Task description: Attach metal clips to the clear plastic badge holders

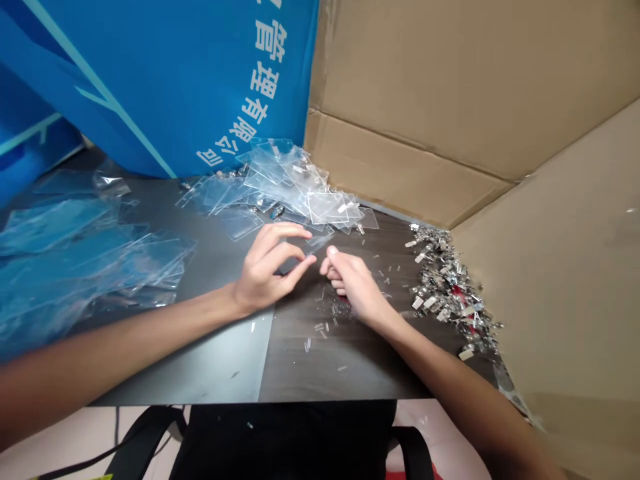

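My left hand point(267, 267) is over the middle of the table, its thumb and fingers closed on the edge of a clear plastic sleeve point(319, 244). The sleeve is thin and see-through, so its outline is hard to follow. Just to the right, my right hand point(354, 283) has its fingers curled and its thumb pressed on the index finger. What it pinches, if anything, cannot be made out. Beyond both hands lies a loose heap of clear plastic sleeves point(285, 183), with a few small metal clips among them.
More clear sleeves point(100, 247) are spread in layers at the left. Small metal clips point(445, 287) are piled along the right edge. Tiny clear scraps point(323, 327) dot the dark table point(350, 373). A cardboard wall point(425, 100) and a blue printed panel point(200, 67) bound the back.
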`<state>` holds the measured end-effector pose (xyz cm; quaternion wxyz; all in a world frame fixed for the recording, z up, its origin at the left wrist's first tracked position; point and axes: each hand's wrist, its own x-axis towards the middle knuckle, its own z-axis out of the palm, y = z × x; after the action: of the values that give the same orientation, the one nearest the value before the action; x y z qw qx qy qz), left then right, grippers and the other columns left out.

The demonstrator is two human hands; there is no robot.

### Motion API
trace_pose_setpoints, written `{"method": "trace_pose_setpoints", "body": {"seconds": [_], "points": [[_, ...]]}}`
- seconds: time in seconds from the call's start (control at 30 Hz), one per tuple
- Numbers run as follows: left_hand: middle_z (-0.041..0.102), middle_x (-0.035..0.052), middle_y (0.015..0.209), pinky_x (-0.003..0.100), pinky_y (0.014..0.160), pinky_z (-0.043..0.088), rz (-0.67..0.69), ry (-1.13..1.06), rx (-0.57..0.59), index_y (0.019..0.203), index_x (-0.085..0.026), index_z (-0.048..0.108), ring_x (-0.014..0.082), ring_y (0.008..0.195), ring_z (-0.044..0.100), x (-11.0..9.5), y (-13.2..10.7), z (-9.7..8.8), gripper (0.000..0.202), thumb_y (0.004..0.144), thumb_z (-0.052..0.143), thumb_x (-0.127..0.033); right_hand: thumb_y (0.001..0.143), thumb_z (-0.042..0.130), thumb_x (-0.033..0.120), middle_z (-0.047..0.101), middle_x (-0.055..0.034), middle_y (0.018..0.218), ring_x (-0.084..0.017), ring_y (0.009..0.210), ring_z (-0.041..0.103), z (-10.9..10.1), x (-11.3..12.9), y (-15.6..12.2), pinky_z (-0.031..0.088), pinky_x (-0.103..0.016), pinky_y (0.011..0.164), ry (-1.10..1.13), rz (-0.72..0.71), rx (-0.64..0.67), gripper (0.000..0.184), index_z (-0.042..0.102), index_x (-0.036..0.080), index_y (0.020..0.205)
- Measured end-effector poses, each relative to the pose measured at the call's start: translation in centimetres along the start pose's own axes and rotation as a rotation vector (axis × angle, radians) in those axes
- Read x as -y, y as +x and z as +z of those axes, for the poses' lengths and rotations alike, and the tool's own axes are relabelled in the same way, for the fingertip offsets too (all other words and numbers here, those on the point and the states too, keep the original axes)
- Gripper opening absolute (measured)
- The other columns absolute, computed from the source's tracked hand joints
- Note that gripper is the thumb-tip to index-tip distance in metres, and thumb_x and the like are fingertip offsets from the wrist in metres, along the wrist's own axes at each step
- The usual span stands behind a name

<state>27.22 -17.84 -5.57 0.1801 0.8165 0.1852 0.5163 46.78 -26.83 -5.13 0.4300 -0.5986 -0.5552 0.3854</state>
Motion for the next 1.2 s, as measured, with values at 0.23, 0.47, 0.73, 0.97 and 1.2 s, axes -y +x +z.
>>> {"method": "trace_pose_setpoints", "body": {"seconds": [0.23, 0.47, 0.73, 0.97, 1.2], "points": [[0.076, 0.013, 0.134, 0.054, 0.112, 0.057, -0.003, -0.147, 0.256, 0.1, -0.025, 0.079, 0.0336, 0.126, 0.069, -0.3, -0.3, 0.2, 0.021, 0.09, 0.09, -0.04, 0.103, 0.065, 0.066, 0.057, 0.0011, 0.076, -0.017, 0.071, 0.051, 0.8, 1.9, -0.6, 0.045, -0.028, 0.064, 0.153, -0.059, -0.017, 0.046, 0.064, 0.023, 0.085], [0.066, 0.0153, 0.137, 0.054, 0.116, 0.055, -0.117, -0.162, 0.247, 0.098, -0.022, 0.06, 0.0315, 0.133, 0.064, -0.7, -0.1, 0.4, 0.013, 0.099, 0.072, -0.026, 0.109, 0.064, 0.048, 0.079, -0.0041, 0.093, -0.021, 0.087, 0.069, 0.4, 1.7, -1.0, 0.054, -0.033, 0.083, -0.006, -0.265, -0.086, 0.034, 0.082, 0.021, 0.097], [0.067, 0.017, 0.145, 0.059, 0.122, 0.052, -0.218, -0.258, 0.274, 0.106, -0.024, 0.053, 0.0321, 0.142, 0.064, -0.5, -0.5, 0.5, 0.014, 0.101, 0.066, -0.024, 0.111, 0.063, 0.037, 0.086, -0.0068, 0.107, -0.024, 0.099, 0.077, 0.0, 1.8, -1.2, 0.058, -0.036, 0.086, -0.08, -0.341, -0.075, 0.03, 0.089, 0.024, 0.105], [0.072, 0.0134, 0.136, 0.048, 0.114, 0.065, -0.432, -0.651, 0.149, 0.103, -0.025, 0.045, 0.0254, 0.13, 0.074, 0.9, -0.8, 1.7, 0.034, 0.091, 0.077, -0.02, 0.1, 0.076, 0.038, 0.068, 0.0004, 0.081, -0.016, 0.07, 0.056, -0.1, 1.7, -0.8, 0.046, -0.029, 0.064, 0.093, -0.189, -0.003, 0.021, 0.083, 0.022, 0.111], [0.075, 0.0115, 0.135, 0.056, 0.122, 0.062, -0.48, -0.672, 0.089, 0.104, -0.024, 0.047, 0.0247, 0.13, 0.076, 1.3, -0.6, 1.7, 0.027, 0.092, 0.069, -0.014, 0.095, 0.075, 0.04, 0.067, 0.0011, 0.089, -0.013, 0.069, 0.058, 0.5, 1.0, 0.0, 0.046, -0.027, 0.061, 0.485, 0.01, 0.082, 0.023, 0.057, 0.025, 0.1]]}}
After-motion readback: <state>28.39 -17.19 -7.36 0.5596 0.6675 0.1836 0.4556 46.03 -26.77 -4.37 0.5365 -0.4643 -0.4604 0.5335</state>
